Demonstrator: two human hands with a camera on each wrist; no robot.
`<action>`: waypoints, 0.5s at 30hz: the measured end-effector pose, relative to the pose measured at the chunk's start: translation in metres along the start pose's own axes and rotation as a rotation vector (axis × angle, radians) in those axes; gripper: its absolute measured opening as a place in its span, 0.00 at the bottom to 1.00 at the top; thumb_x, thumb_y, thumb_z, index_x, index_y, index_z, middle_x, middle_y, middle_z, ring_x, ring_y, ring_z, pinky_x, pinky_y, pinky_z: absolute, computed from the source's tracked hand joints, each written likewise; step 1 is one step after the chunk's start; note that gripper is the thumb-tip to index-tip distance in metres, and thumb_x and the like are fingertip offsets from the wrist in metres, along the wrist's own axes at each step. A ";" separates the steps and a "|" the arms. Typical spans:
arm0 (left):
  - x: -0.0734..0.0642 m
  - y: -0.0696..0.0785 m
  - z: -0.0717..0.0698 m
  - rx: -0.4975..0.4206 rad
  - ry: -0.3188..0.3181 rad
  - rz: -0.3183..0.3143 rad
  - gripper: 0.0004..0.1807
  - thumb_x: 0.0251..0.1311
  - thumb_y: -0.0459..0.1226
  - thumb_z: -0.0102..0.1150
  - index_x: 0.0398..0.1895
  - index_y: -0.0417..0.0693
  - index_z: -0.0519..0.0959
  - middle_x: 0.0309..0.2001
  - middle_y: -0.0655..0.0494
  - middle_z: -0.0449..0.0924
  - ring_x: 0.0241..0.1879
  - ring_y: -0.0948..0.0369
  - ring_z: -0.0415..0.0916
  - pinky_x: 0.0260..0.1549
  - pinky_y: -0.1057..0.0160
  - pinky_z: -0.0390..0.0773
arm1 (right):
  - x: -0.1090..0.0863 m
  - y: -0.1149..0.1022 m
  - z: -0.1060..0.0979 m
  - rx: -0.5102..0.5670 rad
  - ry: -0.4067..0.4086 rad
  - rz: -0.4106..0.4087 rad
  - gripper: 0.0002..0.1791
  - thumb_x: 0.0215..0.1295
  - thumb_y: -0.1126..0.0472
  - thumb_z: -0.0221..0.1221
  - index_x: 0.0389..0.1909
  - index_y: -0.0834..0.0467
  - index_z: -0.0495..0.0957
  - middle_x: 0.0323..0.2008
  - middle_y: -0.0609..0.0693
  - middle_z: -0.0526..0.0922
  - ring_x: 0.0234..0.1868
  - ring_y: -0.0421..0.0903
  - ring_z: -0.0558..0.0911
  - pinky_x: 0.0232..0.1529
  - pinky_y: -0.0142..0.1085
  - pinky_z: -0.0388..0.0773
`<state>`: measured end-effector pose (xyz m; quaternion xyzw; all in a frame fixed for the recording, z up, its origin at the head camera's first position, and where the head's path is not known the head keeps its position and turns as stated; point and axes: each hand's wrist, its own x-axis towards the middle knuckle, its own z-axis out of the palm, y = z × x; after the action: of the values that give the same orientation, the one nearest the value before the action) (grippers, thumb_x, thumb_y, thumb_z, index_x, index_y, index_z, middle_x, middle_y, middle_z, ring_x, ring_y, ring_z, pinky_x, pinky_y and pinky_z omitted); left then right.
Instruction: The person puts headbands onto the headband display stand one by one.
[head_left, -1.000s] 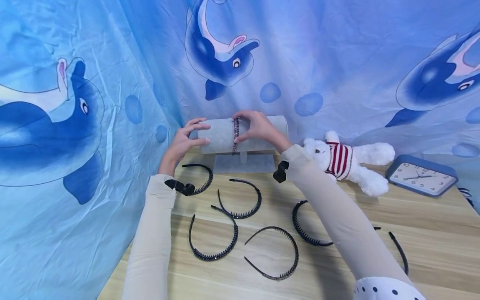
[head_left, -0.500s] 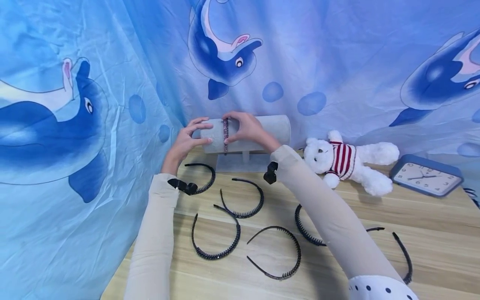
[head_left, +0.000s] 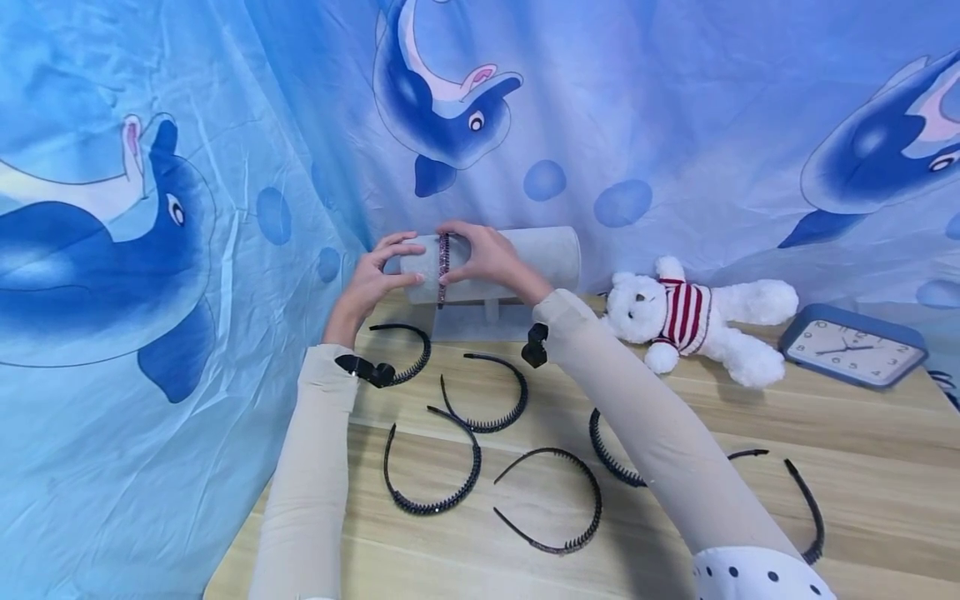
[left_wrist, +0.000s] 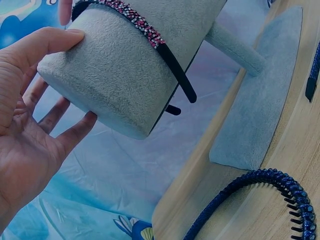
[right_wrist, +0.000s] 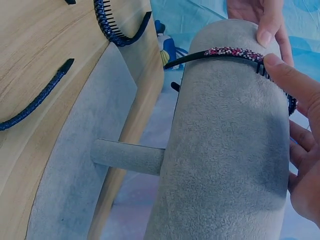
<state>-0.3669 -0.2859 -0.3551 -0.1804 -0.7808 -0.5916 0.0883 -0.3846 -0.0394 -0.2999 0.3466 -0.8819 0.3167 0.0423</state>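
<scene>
Head view: pinched in right hand (head_left: 487, 257), thumb in front, forefinger over the top, contact behind partly hidden and hard to tell: black arched headband (head_left: 442, 260), pink-and-silver glitter crust, comb teeth. Fitted around plush grey cylinder (head_left: 543, 260), near left end, crosswise to its long axis, tips pointing down. Clasped at that end by left hand (head_left: 367, 279), fingers spread. Below: wood-grained table (head_left: 420, 567).

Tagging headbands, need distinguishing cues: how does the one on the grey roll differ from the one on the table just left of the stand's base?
Colour: the roll headband has pink and silvery beading; the table headband is dark blue.
Pose: the first arches around the grey roll; the second lies on the table.
Contact: the right hand holds the first; no hand touches the second.
Shared: both have comb teeth.
</scene>
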 end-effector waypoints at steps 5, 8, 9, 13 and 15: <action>0.000 0.003 0.003 -0.008 0.004 -0.003 0.27 0.52 0.22 0.70 0.58 0.35 0.80 0.75 0.48 0.65 0.78 0.52 0.52 0.78 0.42 0.48 | -0.006 0.002 -0.005 0.020 0.004 -0.022 0.48 0.48 0.50 0.80 0.72 0.50 0.70 0.73 0.49 0.72 0.73 0.50 0.71 0.72 0.48 0.70; -0.001 0.004 0.003 -0.015 0.008 -0.002 0.27 0.52 0.22 0.71 0.59 0.35 0.80 0.75 0.50 0.65 0.78 0.54 0.52 0.80 0.43 0.41 | -0.012 0.003 -0.009 0.029 0.000 -0.027 0.47 0.49 0.52 0.79 0.72 0.50 0.70 0.73 0.50 0.72 0.72 0.50 0.71 0.71 0.46 0.71; -0.003 0.007 0.003 -0.017 0.005 -0.005 0.27 0.52 0.22 0.71 0.59 0.34 0.79 0.75 0.49 0.65 0.78 0.53 0.51 0.80 0.44 0.40 | -0.015 0.003 -0.011 0.033 -0.001 -0.029 0.47 0.50 0.53 0.79 0.72 0.51 0.70 0.73 0.51 0.72 0.72 0.50 0.71 0.71 0.46 0.70; -0.007 0.020 0.005 -0.027 -0.004 -0.018 0.27 0.52 0.22 0.71 0.58 0.31 0.78 0.75 0.47 0.64 0.78 0.52 0.51 0.79 0.44 0.44 | -0.025 0.005 -0.018 0.045 -0.015 -0.034 0.46 0.51 0.55 0.79 0.72 0.52 0.70 0.72 0.52 0.72 0.73 0.50 0.71 0.74 0.44 0.67; -0.010 0.027 0.006 -0.023 -0.007 -0.032 0.27 0.52 0.23 0.71 0.58 0.31 0.78 0.75 0.46 0.64 0.78 0.52 0.52 0.79 0.43 0.47 | -0.031 0.008 -0.021 0.045 -0.030 -0.048 0.45 0.51 0.55 0.78 0.72 0.53 0.71 0.72 0.52 0.73 0.73 0.50 0.71 0.75 0.43 0.66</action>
<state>-0.3474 -0.2754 -0.3362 -0.1712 -0.7771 -0.6011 0.0739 -0.3690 -0.0048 -0.2968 0.3731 -0.8666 0.3301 0.0290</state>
